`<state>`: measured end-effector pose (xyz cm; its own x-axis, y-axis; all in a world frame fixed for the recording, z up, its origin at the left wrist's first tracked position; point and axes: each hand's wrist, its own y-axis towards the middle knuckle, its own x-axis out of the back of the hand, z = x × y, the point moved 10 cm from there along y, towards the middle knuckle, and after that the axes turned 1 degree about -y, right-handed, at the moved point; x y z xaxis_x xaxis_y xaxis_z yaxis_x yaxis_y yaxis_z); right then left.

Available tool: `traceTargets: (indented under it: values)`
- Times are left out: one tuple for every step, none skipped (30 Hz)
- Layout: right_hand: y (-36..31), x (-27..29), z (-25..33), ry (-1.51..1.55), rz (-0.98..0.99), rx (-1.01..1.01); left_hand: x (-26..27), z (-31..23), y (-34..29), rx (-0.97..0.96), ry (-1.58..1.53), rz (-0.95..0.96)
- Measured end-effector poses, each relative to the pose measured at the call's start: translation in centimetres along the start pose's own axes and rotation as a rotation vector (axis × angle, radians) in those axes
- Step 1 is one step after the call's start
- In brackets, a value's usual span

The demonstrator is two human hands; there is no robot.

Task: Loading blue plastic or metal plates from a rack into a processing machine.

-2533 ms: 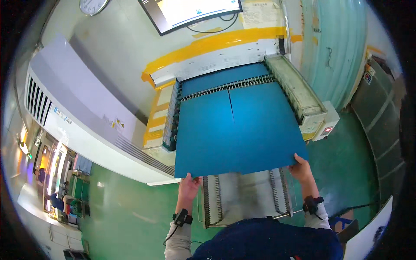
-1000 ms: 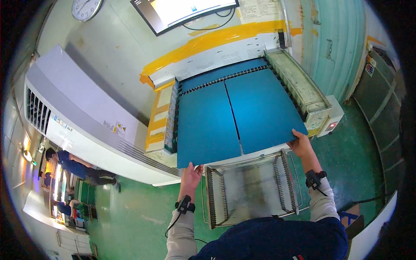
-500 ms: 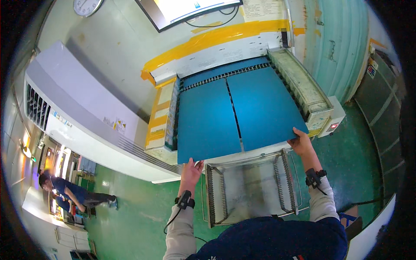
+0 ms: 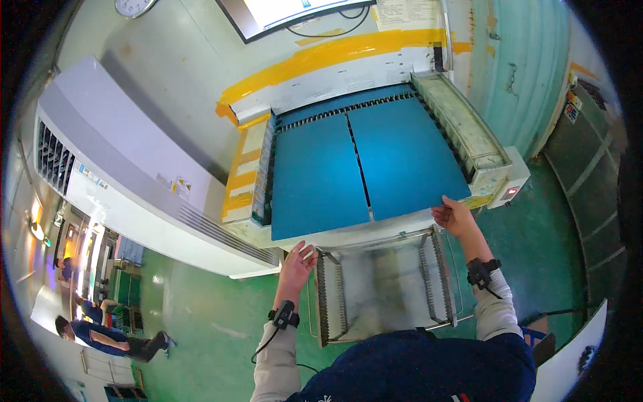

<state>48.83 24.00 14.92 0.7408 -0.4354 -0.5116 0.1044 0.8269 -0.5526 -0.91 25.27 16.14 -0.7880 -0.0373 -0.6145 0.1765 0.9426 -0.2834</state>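
Two blue flat panels lie side by side on a roller conveyor bed: a left panel point(image 4: 315, 177) and a right panel point(image 4: 405, 157), with a narrow dark gap between them. My left hand point(image 4: 295, 266) is open just below the left panel's near edge, its fingers apart and holding nothing. At the right panel's near edge, close to its right corner, is my right hand point(image 4: 457, 218). Its thumb tip overlaps the edge while the other fingers show apart from it, so the hand looks open. Both wrists wear small black strapped devices.
A metal rack point(image 4: 385, 285) with toothed sides stands between me and the conveyor. Long housings flank the bed, the right one point(image 4: 462, 124) ending in a switch box point(image 4: 510, 181). A large white air-conditioner unit point(image 4: 134, 161) stands left. Another person point(image 4: 100, 338) is far left.
Both panels have moved slightly farther onto the conveyor. My left hand has come off the left panel, and my right hand's fingers have loosened at the right panel. The distant person has shifted.
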Motion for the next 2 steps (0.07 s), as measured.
traceTargets:
  values:
    - [0.19,-0.13,-0.06,0.001,0.041,0.018,0.02,0.51,-0.69,0.006,0.010,0.027]
    - [0.71,-0.16,-0.08,0.003,0.082,0.036,0.21,0.77,-0.90,0.010,0.008,0.026]
